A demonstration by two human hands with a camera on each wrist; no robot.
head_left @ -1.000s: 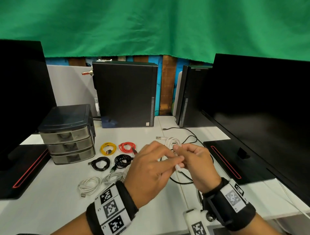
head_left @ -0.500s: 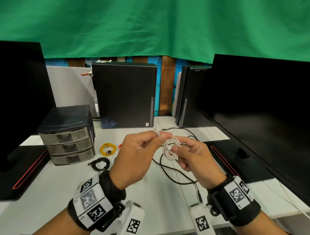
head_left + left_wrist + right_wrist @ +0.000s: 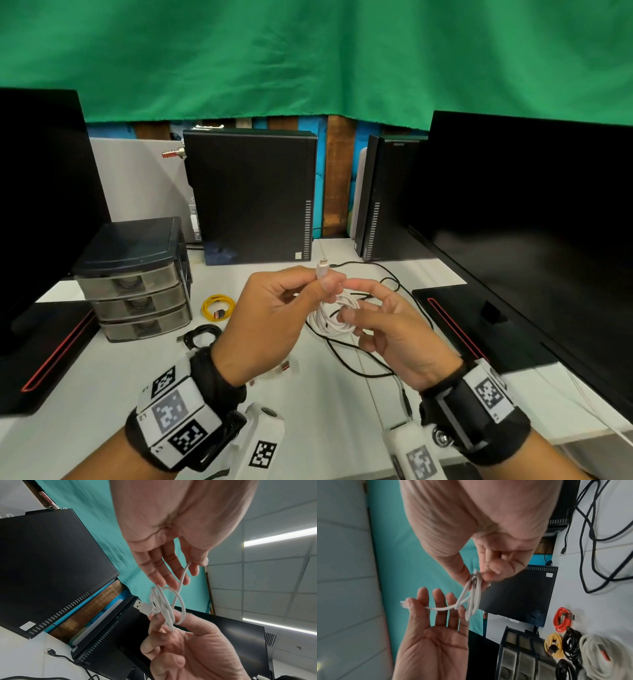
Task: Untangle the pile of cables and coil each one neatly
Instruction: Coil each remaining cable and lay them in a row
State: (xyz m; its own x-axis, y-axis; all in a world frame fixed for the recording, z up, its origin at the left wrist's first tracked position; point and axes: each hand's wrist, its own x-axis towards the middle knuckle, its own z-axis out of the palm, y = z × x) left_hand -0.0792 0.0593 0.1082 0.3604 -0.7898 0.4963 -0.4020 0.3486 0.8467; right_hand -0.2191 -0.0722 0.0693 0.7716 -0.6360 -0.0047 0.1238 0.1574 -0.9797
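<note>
Both hands are up off the desk working one white cable, held in the air in front of the black PC tower; the left hand pinches the loose end between thumb and forefinger with the small plug poking up above the fingertips, the other fingers fairly straight and spread; the right hand has the little bundle of loops pinched between thumb and fingertips, with the fingers curled in around it; in the left wrist view the white cable shows a few loops bunched together, a USB-A plug sticking out sideways by the right fingers, and one strand running up to the left thumb; the right wrist view gives the same story from the other side, loops hanging from the right fingertips and a single strand crossing over the left hand to the thumb; down on the white desk a loose black cable sprawls under and past the right hand, not coiled, one end near the second tower; already coiled ones sit to the left: a yellow coil and a black coil near the grey drawer unit; from the right wrist camera you also get an orange-red coil, the yellow one, more black coils and a fat white coil all lying side by side; dark monitors on both sides, the right monitor being the big one, and green cloth hung across the back.
</note>
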